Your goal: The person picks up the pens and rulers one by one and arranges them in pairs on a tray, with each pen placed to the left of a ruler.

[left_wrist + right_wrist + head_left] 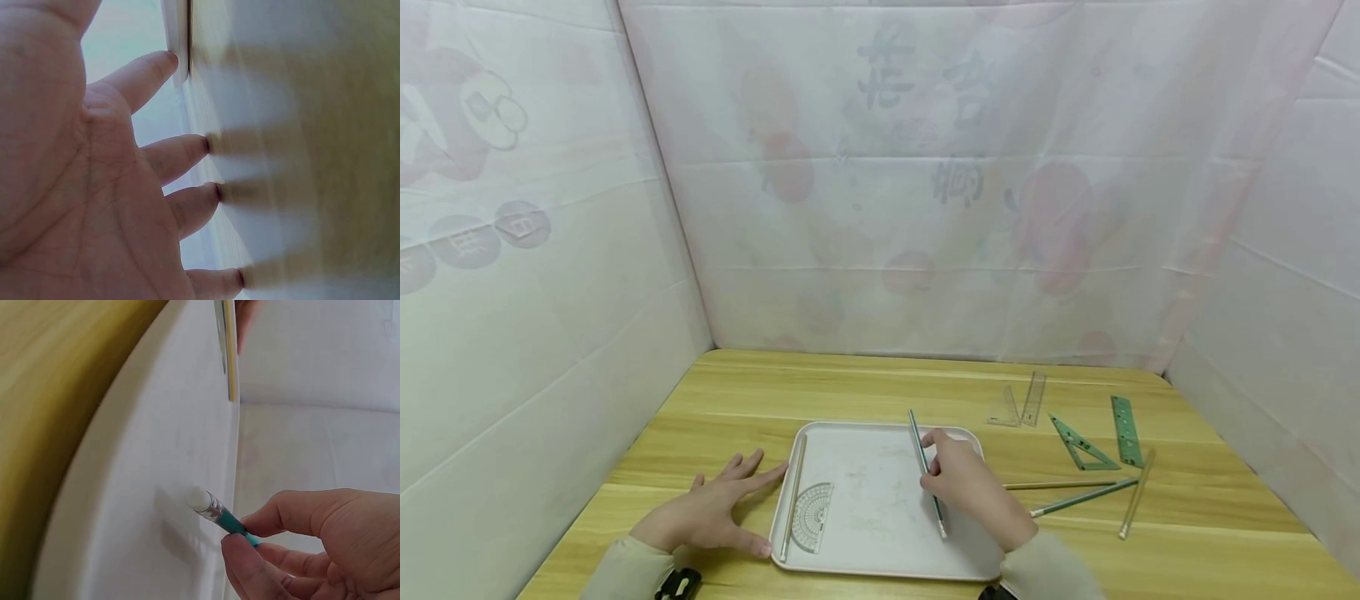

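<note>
Over the right part of a white tray [880, 546], my right hand [962, 483] pinches a green pencil [929, 486] between thumb and fingers. The right wrist view shows its white eraser [200, 499] in a silver band, close over the tray with a shadow beneath. My left hand [711, 508] has its fingers spread on the table at the tray's left rim, thumb and index fingertip right at that rim. In the tray, along its left side, lie a gold-coloured pencil [794, 492] and a clear protractor [812, 517].
Right of the tray lie a gold pencil [1060, 484], another green pencil [1086, 497] and a pale pencil [1138, 493]. Behind them are a green set square [1082, 446], a green ruler [1126, 432], a clear ruler [1033, 400] and a clear set square [1009, 412]. Cloth walls surround the table.
</note>
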A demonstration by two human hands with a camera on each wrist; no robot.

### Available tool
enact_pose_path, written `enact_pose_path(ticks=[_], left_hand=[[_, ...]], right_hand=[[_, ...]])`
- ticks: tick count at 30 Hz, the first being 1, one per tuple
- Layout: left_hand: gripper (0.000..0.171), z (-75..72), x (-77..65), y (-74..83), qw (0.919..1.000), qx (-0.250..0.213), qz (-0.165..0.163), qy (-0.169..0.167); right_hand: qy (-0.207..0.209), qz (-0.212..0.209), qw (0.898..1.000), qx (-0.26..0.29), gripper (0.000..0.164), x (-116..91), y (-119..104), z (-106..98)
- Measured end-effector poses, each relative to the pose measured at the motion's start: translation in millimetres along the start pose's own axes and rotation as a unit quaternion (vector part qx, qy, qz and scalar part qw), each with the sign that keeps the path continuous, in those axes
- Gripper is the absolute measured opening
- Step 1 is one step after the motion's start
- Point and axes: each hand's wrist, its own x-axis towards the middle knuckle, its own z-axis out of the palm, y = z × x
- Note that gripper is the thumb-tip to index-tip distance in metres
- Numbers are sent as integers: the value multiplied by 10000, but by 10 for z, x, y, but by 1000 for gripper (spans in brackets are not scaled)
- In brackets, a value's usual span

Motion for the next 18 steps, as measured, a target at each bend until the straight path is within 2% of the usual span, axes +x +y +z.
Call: enact_pose_path(ticks=[18], left_hand=[[109,-2,-8,17,10000,15,8,17]], right_hand=[[-672,-418,9968,68,48,22,-376,352]])
